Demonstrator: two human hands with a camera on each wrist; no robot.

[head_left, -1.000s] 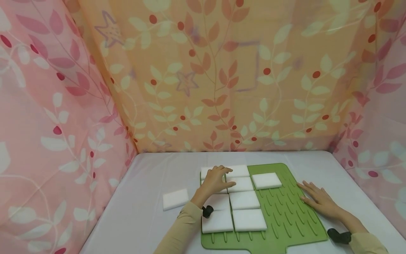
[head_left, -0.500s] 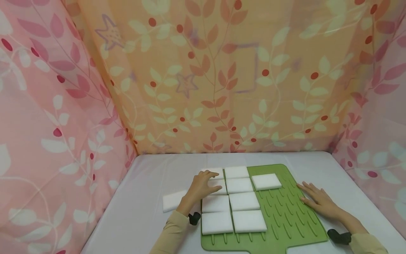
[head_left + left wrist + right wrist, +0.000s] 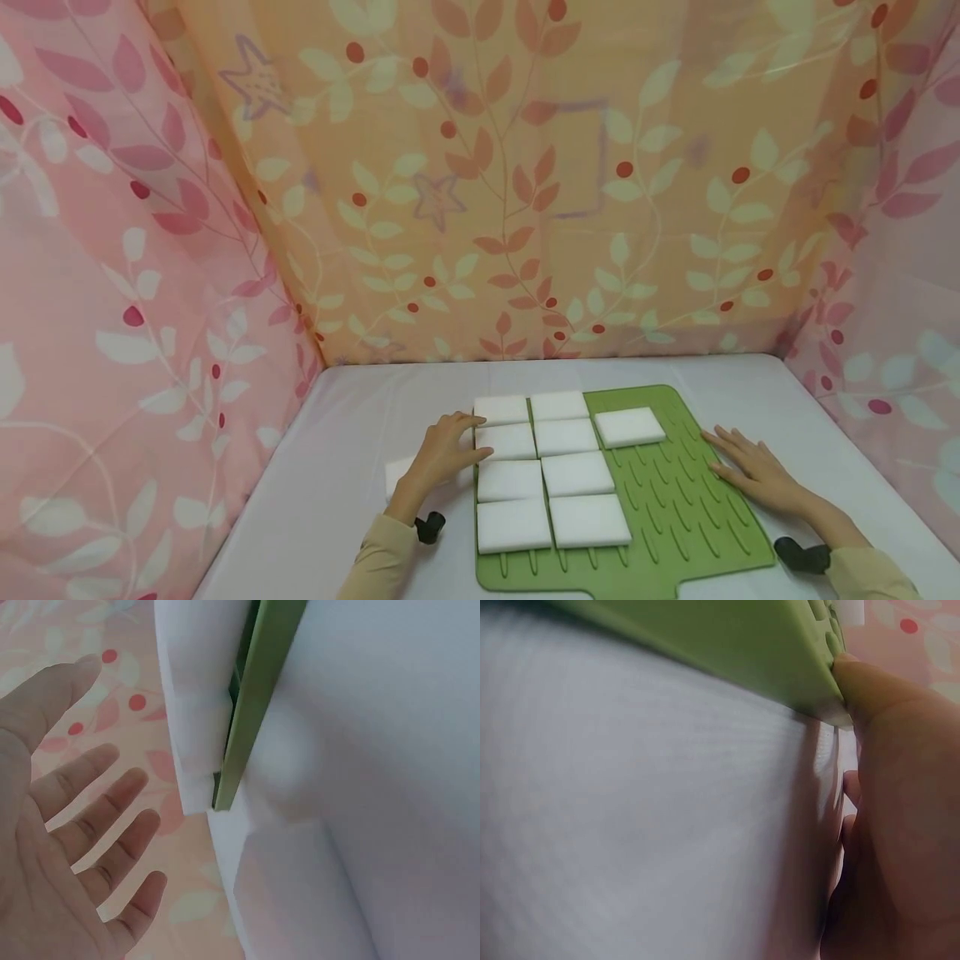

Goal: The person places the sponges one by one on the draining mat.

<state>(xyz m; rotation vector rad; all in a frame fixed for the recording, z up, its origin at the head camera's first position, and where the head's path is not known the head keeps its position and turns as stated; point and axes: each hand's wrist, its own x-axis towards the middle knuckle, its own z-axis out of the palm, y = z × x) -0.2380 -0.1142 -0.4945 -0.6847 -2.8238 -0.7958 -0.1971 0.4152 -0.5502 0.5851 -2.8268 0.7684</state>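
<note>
My left hand point(image 3: 441, 452) hovers by the left edge of a green ridged mat point(image 3: 693, 508), fingers apart and holding nothing. In the left wrist view that hand point(image 3: 67, 840) shows an empty palm. Two columns of white sponge-like blocks point(image 3: 513, 525) lie on the mat's left half. A separate white block point(image 3: 630, 427) sits slightly askew near the back right. Another white block point(image 3: 395, 477) lies on the table, partly hidden behind my left hand and forearm. My right hand point(image 3: 757, 477) rests at the mat's right edge; in the right wrist view its thumb point(image 3: 874, 686) touches the mat's side.
A white-covered table point(image 3: 360, 400) carries everything. Patterned curtains point(image 3: 525, 208) hang behind it and on both sides. The mat's right part shows bare raised ridges, and a tab extends from its near edge. Black wrist cameras point(image 3: 801, 557) are strapped to both wrists.
My left hand has moved left, from over the block columns to the mat's left edge, uncovering the blocks beneath and covering part of the loose block. The right hand has stayed put.
</note>
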